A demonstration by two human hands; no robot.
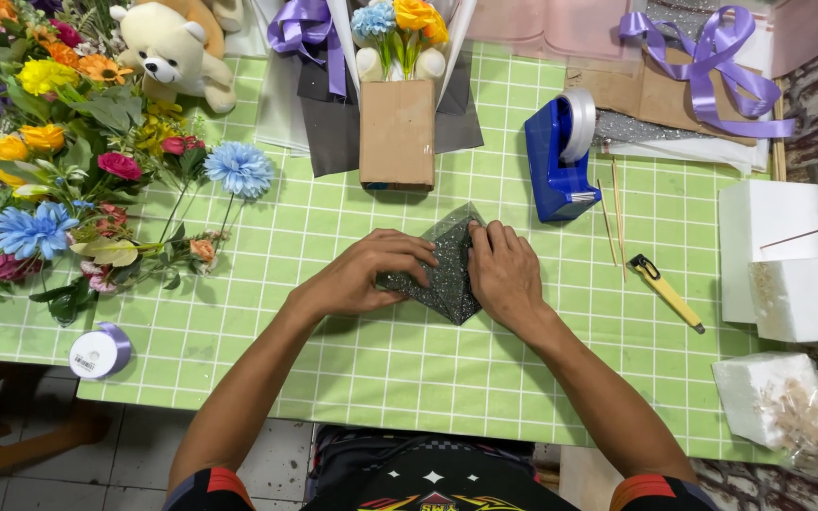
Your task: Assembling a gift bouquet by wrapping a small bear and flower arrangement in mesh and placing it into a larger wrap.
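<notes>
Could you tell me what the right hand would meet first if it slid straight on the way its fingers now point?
Probably the brown paper box of flowers; the right hand lies on the glittery dark sheet.

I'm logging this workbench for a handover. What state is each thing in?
Glitter sheet: folded, pressed flat
Left hand: pressing the sheet
Right hand: pressing the sheet
Tape dispenser: upright, roll loaded
Utility knife: lying flat, blade state unclear
Ribbon spool: at table edge

Both hands side by side, palms down

Left hand [368, 274] and right hand [504, 274] lie flat with fingers bent, forearms bare and angled inward, fingertips nearly meeting at the centre.
</notes>
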